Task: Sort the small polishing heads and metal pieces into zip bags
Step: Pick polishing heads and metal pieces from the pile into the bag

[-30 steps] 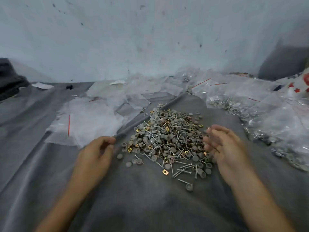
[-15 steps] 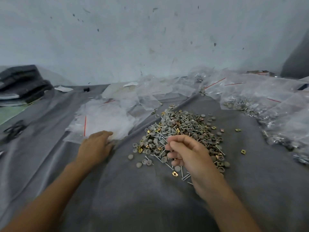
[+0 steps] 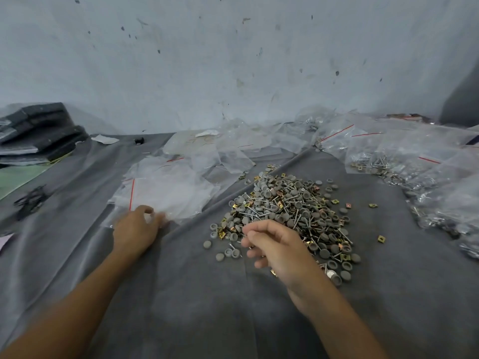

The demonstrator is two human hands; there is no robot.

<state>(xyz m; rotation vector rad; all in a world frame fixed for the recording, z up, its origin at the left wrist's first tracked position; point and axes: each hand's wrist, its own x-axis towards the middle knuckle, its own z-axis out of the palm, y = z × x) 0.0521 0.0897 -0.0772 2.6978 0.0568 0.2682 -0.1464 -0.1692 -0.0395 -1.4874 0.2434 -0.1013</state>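
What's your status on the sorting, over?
Left hand pinches empty zip bag corner. Right hand pinches a pin at pile near edge. Only grey cloth between the hands.

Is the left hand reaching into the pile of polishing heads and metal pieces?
No, the left hand holds the near edge of a clear zip bag lying left of the pile, apart from it.

Nothing written can be read here. The near-left zip bag (image 3: 166,193) bears only a red line (no print shows on it), as do the filled bags (image 3: 383,149) at far right. Faint marks on a flat far bag (image 3: 193,141) are too blurred to read.
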